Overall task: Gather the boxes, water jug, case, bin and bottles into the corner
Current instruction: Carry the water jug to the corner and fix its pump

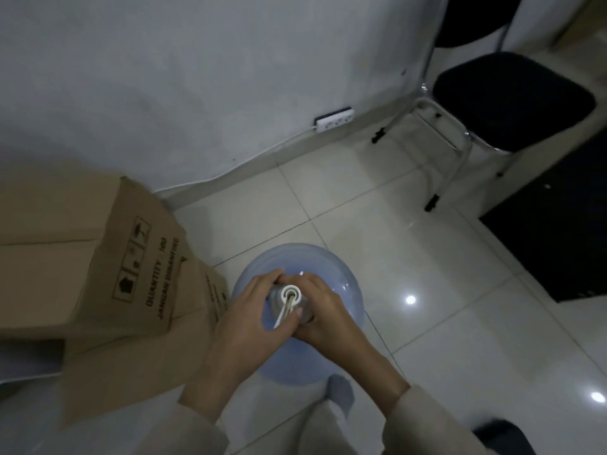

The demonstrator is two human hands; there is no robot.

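A pale blue water jug (pixel 331 274) stands upright on the tiled floor, seen from above, with a white-rimmed neck at its top. My left hand (pixel 249 320) and my right hand (pixel 328 318) are both wrapped around that neck from either side. Just left of the jug sits a stack of brown cardboard boxes: an upper box (pixel 85 257) with black printed symbols and a lower box (pixel 131 366) touching or nearly touching the jug. The bin, case and bottles are not in sight.
A white wall (pixel 197 77) runs behind, with a power strip (pixel 334 119) and cable at its base. A black chair (pixel 512 100) with metal legs stands at the right. A dark mat or cabinet (pixel 565 234) lies at the far right.
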